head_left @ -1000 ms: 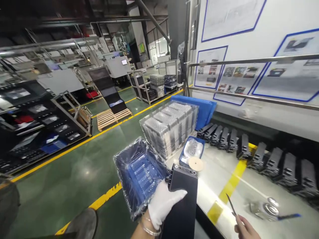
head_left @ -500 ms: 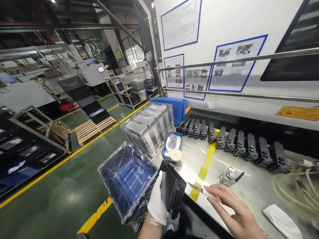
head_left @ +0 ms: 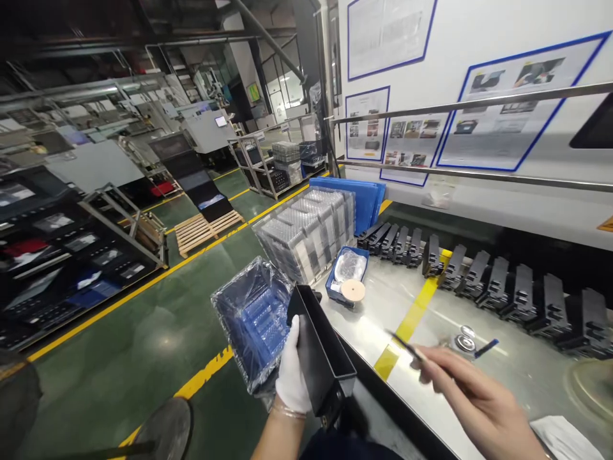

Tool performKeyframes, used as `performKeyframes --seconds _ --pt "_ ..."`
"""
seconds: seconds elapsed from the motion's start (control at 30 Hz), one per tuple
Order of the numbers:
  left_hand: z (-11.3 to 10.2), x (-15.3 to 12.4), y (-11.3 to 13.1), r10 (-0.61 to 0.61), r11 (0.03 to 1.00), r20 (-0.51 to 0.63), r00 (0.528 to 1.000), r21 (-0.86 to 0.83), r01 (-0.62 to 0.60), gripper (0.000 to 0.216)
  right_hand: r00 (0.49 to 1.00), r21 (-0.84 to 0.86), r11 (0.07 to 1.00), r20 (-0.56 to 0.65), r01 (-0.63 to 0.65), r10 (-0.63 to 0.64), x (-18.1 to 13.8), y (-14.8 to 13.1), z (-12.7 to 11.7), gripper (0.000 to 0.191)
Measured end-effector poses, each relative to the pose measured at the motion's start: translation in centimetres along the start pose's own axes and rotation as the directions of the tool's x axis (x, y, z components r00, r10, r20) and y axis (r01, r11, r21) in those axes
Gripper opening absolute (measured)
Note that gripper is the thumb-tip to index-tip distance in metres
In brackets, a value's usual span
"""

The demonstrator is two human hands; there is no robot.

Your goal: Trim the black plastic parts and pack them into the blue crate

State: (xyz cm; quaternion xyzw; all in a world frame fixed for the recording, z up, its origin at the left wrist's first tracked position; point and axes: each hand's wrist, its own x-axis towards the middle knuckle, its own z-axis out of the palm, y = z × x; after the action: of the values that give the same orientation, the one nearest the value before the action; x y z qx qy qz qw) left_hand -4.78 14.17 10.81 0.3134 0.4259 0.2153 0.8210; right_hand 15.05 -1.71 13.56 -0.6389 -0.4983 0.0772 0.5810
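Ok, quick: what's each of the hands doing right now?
Left hand: gloved, closed on the black part.
Right hand: bare, pinching a thin blade tool over the steel table.

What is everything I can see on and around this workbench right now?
black housing: one, black, held at the bench's near edge.
thin blade: one, dark, over the yellow stripe, held.
black parts row: many, black, along the bench's back.
small blue tray: one, blue, on the bench, a tan disc at its front.
wrapped blue crate: one, blue under clear film, left of the bench.
wrapped tray stack: one, grey, far left end.
metal bench: one, silvery.
left hand: white glove, gripping the housing.
right hand: bare, pinching the blade.
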Motion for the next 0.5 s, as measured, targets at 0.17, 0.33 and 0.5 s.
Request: performKeyframes --seconds 0.17,0.33,0.5 --pt "-1.8 1.1 -0.8 0.019 0.968 -0.001 1.000 -0.251 -0.019 0.053 0.891 0.117 0.989 0.454 -0.090 0.028 -0.8 -1.5 0.6 0.027" --pt "-2.0 1.5 -0.6 0.009 0.864 -0.151 0.989 -0.497 -0.084 0.026 0.810 0.118 0.986 0.586 -0.116 0.026 -1.1 -1.7 1.4 0.029" --pt "-1.3 1.5 0.4 0.000 0.902 -0.091 0.996 -0.429 -0.039 0.032 0.830 0.134 0.984 0.557 -0.115 0.021 -1.2 -2.0 1.7 0.029"
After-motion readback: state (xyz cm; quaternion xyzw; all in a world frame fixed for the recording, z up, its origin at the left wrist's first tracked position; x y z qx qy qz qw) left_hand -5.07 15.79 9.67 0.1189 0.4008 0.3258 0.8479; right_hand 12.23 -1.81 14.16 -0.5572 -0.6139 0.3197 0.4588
